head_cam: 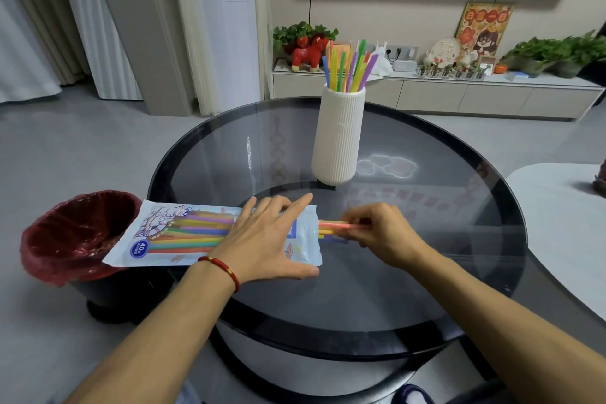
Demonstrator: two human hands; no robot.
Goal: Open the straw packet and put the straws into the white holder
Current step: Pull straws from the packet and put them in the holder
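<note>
The straw packet (170,233), pale blue with coloured straws inside, lies flat at the near left of the round glass table (426,239), its left end overhanging the edge. My left hand (265,239) presses flat on the packet's right half, fingers spread. Several straw ends (331,228) stick out of the packet's open right end. My right hand (377,233) pinches these straws just outside the opening. The white ribbed holder (337,138) stands upright at the table's middle back, with several coloured straws (347,69) standing in it.
A bin with a red liner (75,236) sits on the floor at the left, under the packet's overhanging end. A white table edge (564,223) lies to the right. A low cabinet (459,95) with plants and ornaments lines the far wall.
</note>
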